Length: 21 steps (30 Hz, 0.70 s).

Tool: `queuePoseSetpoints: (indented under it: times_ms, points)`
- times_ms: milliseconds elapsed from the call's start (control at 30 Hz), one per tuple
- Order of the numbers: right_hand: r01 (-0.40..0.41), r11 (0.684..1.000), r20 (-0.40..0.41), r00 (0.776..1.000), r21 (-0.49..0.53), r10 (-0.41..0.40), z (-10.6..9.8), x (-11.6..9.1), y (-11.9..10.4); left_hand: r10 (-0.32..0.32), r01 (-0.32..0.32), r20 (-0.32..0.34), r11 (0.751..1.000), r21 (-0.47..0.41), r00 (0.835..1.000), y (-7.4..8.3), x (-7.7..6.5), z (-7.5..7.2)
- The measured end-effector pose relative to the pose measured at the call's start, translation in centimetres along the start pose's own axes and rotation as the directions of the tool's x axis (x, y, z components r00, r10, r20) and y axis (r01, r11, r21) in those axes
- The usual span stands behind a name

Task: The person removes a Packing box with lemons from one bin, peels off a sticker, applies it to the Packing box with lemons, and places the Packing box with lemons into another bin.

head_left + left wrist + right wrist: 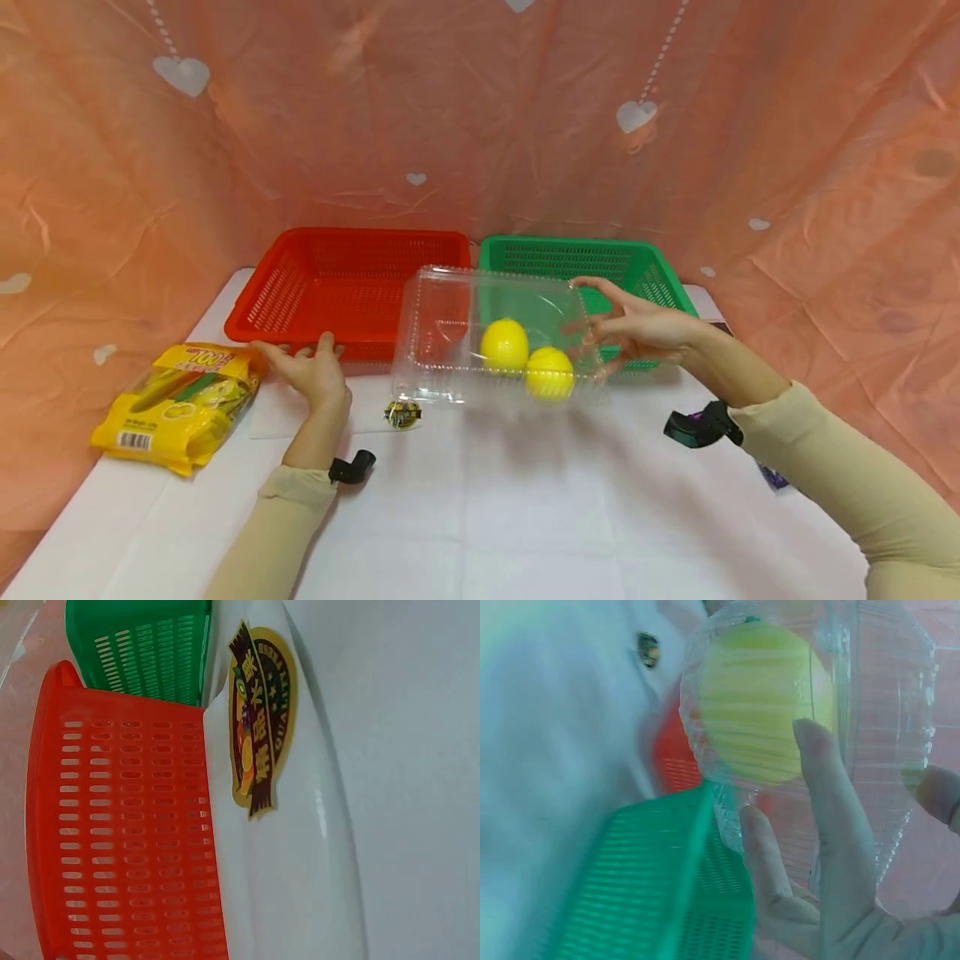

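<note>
Right hand (641,325) pinches right end of clear box (459,348), held above table (525,517) near green basket (570,242); left hand (318,377) spread near red basket (360,292); one-sided grip could let box tip, rolling yellow fruits (505,345)

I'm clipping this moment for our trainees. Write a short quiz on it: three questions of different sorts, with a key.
1. Which hand grips the clear plastic box?
2. True or false: the yellow packet lies inside the red basket.
3. How many round yellow items show in the box in the head view? (a) one (b) two (c) three

Key:
1. The right hand, at the box's right end.
2. False: the yellow packet lies on the white table, outside the red basket.
3. (b) two.
</note>
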State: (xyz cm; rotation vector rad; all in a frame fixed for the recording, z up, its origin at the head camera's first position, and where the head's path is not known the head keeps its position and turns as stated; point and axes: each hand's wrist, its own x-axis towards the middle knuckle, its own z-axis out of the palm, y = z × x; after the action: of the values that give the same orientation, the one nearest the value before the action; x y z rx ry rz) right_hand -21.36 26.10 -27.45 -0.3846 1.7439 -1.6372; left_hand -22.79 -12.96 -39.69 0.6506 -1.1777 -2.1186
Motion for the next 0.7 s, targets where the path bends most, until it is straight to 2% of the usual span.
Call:
queuePoseSetpoints:
  times_ms: [167,300,500,700]
  points:
    - [-0.013,1.0,-0.016,1.0,-0.011,0.013,0.6,-2.1,3.0,-0.02,0.021,0.031,1.0,-0.023,0.999,0.1,-0.3,-0.1]
    - [-0.014,0.999,-0.033,0.999,-0.051,0.012,1.2,-2.8,5.4,-0.022,0.024,0.054,0.999,-0.041,0.998,0.2,-0.5,-0.2]
    - [-0.032,0.998,-0.042,0.999,-0.052,0.03,2.1,-2.7,8.5,-0.015,0.019,0.059,0.997,-0.07,0.998,0.6,-0.4,-0.1]
    - [-0.05,0.998,-0.082,0.996,-0.035,0.047,2.5,-2.1,10.1,-0.036,0.04,0.067,0.997,-0.066,0.997,0.9,-0.4,0.0]
